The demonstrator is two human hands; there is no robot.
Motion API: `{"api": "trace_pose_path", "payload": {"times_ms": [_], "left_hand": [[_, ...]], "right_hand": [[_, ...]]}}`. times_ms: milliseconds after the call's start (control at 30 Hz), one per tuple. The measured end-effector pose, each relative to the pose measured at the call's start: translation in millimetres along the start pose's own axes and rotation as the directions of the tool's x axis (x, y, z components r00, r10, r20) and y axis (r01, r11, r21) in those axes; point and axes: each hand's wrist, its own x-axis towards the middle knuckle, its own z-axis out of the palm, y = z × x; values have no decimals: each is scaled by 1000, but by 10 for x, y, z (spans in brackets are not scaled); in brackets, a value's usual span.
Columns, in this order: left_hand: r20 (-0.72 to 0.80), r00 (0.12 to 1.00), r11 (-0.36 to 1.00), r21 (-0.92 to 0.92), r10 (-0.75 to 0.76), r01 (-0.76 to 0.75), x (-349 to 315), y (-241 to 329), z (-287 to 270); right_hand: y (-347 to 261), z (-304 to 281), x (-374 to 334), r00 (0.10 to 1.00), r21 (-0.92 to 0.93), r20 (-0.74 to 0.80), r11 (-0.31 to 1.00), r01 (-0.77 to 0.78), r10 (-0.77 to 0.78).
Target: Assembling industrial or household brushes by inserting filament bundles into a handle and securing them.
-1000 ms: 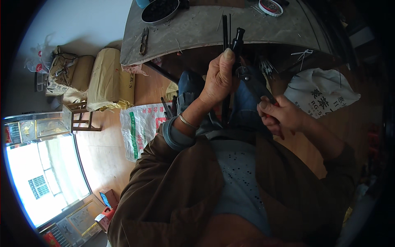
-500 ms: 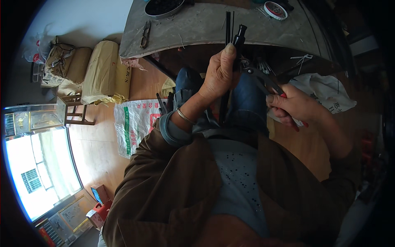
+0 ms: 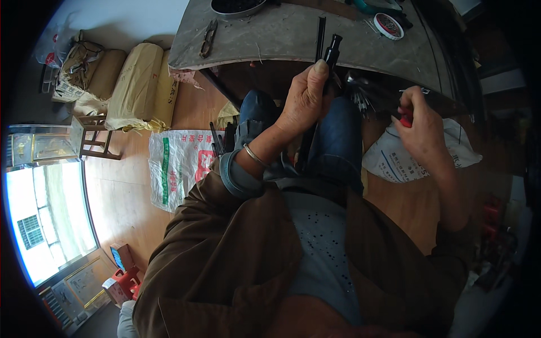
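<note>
My left hand (image 3: 307, 93) is closed around a black rod-like piece (image 3: 333, 49) with a stepped tip, its thumb pressed along the side. A thin black strip (image 3: 320, 35) sticks up beside it, and dark lengths run down between my knees. Out to the right, my right hand (image 3: 421, 127) is wrapped around the red handles of pliers (image 3: 405, 120). The dark jaws are smeared by motion and point toward the rod; whether they touch it I cannot tell. Several thin pale wires (image 3: 362, 102) show beneath the pliers, under the table edge.
Ahead is a grey table (image 3: 287, 39) bearing snips (image 3: 209, 39), a pan of dark small parts (image 3: 239, 8) and a round red-rimmed dish (image 3: 389, 26). White sacks (image 3: 176, 169) lie on the floor on both sides. Wrapped bales (image 3: 132, 84) and a wooden stool (image 3: 98, 135) stand left.
My right hand has moved up and to the right with the pliers, away from my left hand. The left hand keeps its hold; one thin rod beside the strip no longer shows.
</note>
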Motion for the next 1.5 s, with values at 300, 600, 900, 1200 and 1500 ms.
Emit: {"api": "trace_pose_path", "payload": {"times_ms": [300,600,900,1200,1500], "left_hand": [[-59,998,990,139,-1,9,-9,-4,57],[-71,996,986,161,49,-37,47,-92,57],[22,974,974,25,-224,224,9,192,-51],[307,891,897,-183,-336,402,22,90,-134],[62,973,967,-116,-222,228,64,71,-38]], "right_hand": [[-66,-167,131,932,-233,-166,931,280,-322],[-139,-206,132,905,-361,-122,868,342,-407],[74,74,231,976,229,126,963,143,-175],[317,728,129,960,768,198,640,-24,-200],[192,914,-10,938,386,-334,894,230,-97]]}}
